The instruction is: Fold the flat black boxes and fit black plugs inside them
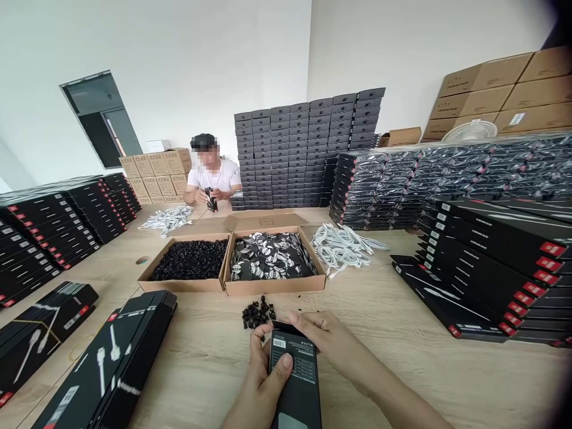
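Observation:
A slim black cable box (297,396), printed with a barcode and small white text, is held tilted at the front of the table. My left hand (263,378) wraps around its left side, with the thumb lying across the printed face. At the box's far end, my right hand (333,342) grips the top flap between thumb and fingers; the fingertips are partly hidden. Just beyond the hands lies a small heap of black plastic pieces (258,313). Past it stand a carton of similar small black pieces (190,259) and a carton of black-and-white round cards (270,256).
White cable bundles (344,245) lie right of the cartons, others (167,219) at the far left. Flattened black boxes (120,357) lie on the left. Stacked black boxes (496,262) stand right, with more stacks (304,152) behind. A person (214,176) opposite holds a black box.

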{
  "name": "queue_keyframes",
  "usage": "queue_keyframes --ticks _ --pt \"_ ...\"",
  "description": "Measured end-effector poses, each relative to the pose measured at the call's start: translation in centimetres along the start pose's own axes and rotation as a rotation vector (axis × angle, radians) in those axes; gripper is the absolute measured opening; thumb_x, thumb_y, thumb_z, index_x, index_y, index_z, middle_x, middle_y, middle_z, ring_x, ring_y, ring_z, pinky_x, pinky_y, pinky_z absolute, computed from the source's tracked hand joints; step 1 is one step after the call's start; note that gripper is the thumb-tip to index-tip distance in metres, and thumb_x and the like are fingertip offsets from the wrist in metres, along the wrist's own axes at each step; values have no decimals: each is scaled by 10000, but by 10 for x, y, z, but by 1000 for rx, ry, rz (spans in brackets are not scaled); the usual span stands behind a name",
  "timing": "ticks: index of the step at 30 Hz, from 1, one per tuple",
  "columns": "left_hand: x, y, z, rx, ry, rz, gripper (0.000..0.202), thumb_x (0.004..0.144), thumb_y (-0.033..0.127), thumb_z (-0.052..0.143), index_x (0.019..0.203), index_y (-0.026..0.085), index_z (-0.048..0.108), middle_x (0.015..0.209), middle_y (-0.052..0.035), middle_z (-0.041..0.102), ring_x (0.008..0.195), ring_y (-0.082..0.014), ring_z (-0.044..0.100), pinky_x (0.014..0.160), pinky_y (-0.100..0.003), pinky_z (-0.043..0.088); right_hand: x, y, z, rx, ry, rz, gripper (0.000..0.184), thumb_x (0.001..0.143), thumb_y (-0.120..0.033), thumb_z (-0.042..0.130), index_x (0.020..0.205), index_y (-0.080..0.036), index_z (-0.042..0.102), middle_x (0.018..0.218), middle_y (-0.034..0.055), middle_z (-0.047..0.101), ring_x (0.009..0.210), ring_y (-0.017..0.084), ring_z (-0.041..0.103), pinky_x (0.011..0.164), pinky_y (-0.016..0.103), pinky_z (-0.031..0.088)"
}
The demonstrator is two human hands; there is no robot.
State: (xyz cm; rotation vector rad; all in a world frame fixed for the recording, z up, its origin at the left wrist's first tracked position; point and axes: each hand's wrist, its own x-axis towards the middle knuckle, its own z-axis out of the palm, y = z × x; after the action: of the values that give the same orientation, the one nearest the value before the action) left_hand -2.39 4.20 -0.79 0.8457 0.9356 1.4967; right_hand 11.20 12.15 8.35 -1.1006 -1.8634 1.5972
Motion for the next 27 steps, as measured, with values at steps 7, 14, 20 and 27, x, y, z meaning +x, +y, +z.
queue_keyframes --ticks 7,14,20,27 --pt "0 -10 -1 -20 -57 11 521 824 437 675 1204 282 354 1065 -82 691 930 -219 657 816 -353 466 2 1 -18 200 -189 122 481 709 -596 727 862 -143 780 726 27 699 636 133 550 587 226 411" --pt "-1 -3 1 -46 -55 -11 523 800 438 703 1176 281 374 1018 -69 694 861 -211 662 766 -344 486 7 11 -15 179 -165 71 429 744 -523 720 1005 -189 782 804 16 753 675 152 614 636 247 463" --pt "1 -1 1 -39 -14 8 483 806 428 700 1146 288 387 1017 -54 696 893 -209 652 805 -348 477 7 9 -8 95 -56 56 333 770 -415 667 1006 -214 788 927 29 780 883 231 681 810 319 516" --pt "2 0 0 -41 -25 1 541 800 454 698 1183 280 358 1070 -85 682 887 -213 654 767 -341 478 5 9 -3 -56 26 -9 336 812 -368 571 1032 -226 781 1072 46 761 1031 283 663 935 391 479"
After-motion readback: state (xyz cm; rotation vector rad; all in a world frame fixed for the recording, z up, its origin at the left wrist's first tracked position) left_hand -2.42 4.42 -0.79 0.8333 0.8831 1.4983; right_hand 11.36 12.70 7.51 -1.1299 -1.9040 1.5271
